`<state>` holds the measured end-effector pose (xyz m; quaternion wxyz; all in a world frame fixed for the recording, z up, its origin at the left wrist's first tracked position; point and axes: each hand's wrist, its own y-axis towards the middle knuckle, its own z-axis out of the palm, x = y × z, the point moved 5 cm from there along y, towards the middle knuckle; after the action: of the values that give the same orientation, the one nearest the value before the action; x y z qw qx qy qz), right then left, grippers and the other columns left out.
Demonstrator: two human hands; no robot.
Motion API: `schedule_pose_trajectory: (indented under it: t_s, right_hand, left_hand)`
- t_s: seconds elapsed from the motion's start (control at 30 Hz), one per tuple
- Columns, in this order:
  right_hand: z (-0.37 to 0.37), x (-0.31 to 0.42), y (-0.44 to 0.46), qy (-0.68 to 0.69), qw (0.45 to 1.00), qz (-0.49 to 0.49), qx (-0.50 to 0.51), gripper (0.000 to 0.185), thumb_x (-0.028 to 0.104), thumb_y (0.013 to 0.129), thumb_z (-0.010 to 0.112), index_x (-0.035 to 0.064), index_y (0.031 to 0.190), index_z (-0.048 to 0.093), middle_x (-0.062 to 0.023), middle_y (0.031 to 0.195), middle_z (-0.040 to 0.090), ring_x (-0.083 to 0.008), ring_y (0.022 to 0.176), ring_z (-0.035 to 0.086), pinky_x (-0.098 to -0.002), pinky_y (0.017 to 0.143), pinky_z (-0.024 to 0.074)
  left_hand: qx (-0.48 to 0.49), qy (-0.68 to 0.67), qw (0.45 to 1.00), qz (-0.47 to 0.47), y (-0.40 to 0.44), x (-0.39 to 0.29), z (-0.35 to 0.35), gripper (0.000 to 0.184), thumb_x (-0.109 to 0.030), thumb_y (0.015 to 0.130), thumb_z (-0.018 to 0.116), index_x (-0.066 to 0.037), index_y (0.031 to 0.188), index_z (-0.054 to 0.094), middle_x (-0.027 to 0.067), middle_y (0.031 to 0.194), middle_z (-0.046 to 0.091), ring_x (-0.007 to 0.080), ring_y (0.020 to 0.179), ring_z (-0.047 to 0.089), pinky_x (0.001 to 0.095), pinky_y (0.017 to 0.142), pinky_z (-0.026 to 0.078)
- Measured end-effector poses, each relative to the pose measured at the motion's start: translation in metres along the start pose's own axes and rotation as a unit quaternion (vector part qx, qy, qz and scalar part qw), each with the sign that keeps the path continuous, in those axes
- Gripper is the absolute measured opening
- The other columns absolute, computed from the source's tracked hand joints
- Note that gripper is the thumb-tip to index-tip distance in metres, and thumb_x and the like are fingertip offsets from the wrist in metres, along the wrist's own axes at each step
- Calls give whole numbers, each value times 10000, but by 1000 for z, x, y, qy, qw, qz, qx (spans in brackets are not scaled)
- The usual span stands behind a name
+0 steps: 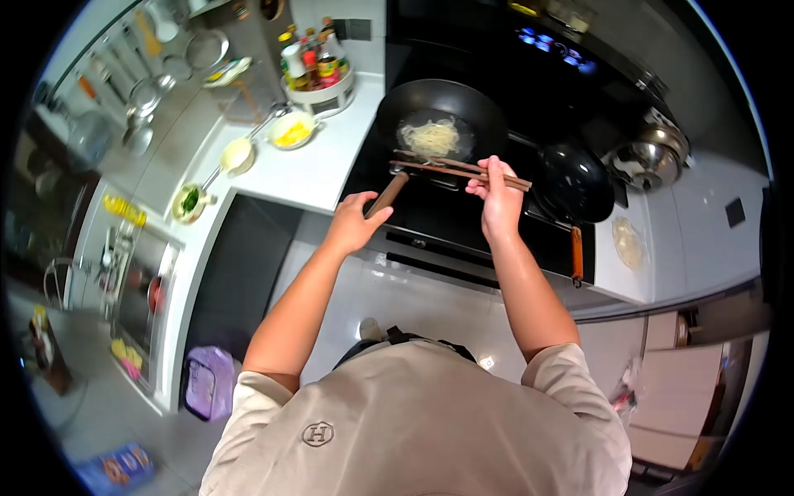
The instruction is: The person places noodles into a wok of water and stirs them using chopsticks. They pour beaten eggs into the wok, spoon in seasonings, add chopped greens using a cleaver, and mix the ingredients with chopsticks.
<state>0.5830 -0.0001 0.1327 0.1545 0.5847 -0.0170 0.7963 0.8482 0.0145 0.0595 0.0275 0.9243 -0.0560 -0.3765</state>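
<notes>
A dark wok (488, 124) sits on the black stove, with pale noodles (431, 138) in a little liquid inside it. My left hand (356, 221) is at the wok's wooden handle (387, 195), its thumb and fingers around the lower end. In my right hand (499, 198) is a pair of wooden chopsticks (451, 168), held between thumb and fingers. Their tips point left, over the wok's near edge, just below the noodles.
A second black wok (575, 183) and a steel pot (653, 157) stand to the right. Left of the stove are a bottle rack (322, 97), a bowl of yellow food (293, 131), a pale bowl (237, 156) and a bowl of greens (189, 203).
</notes>
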Motion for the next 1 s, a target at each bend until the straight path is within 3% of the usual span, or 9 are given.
schedule_pose_trajectory:
  t_s: [0.13,0.23,0.27,0.37,0.4,0.5,0.63,0.87,1.0]
  right_hand:
    - [-25,4,34,-75,994,-32,-66,252,240,953,603,-11,962,626,-67,793,643,-112,629,619,-236,568,523]
    - [-32,-4,51,-115,991,-50,-42,219,210,936,630,-7,960,646,-55,775,642,-103,636,621,-226,566,512]
    - [-32,-2,58,-141,987,-66,-28,245,234,932,632,-8,916,666,-44,737,644,-98,618,623,-223,559,499]
    - [-43,3,100,-243,968,-59,-13,268,249,927,628,-10,882,680,-51,717,653,-97,599,626,-227,554,496]
    - [-44,5,114,-265,963,-52,-11,291,263,923,624,-14,856,683,-53,696,658,-97,578,624,-229,550,494]
    - [-41,-8,161,-320,947,-7,38,280,251,920,619,-13,848,679,-60,689,666,-112,561,630,-236,539,494]
    - [-35,-79,228,-361,930,-4,64,251,234,906,633,-4,836,675,-64,691,676,-133,575,648,-280,577,497]
    - [-34,-159,277,-171,969,129,125,257,214,897,655,-30,817,670,-89,715,680,-142,572,664,-255,490,525]
    - [-43,-139,294,-265,956,60,107,234,199,883,664,-33,850,676,-87,691,677,-137,588,669,-247,525,531]
  left_hand:
    - [113,113,985,-64,47,2,24,784,-496,837,651,-29,1409,389,200,1248,569,339,1150,563,404,929,476]
    - [193,138,964,-120,64,-10,35,791,-480,837,654,-13,1412,376,207,1192,613,339,1093,605,407,888,500]
    - [162,135,974,-82,70,-3,45,762,-425,814,684,71,1333,428,267,1036,651,378,974,643,404,879,498]
    - [238,127,960,-72,87,19,64,581,-318,824,682,78,1206,497,255,995,658,353,892,673,412,797,524]
    - [236,54,961,-132,85,22,61,398,-221,823,667,58,1071,528,237,933,663,315,782,692,409,686,534]
    - [222,80,960,-149,93,33,44,425,-265,824,652,23,1116,540,252,1031,654,390,1019,619,436,866,497]
    - [222,133,955,-145,99,27,29,413,-285,827,654,-8,1113,544,228,1007,663,391,986,626,451,854,496]
    - [167,197,945,-199,104,11,33,367,-334,825,649,-28,1023,613,204,965,676,374,956,638,443,827,506]
    - [174,179,942,-223,102,16,36,332,-315,811,656,-35,987,639,201,948,679,370,924,646,439,811,509]
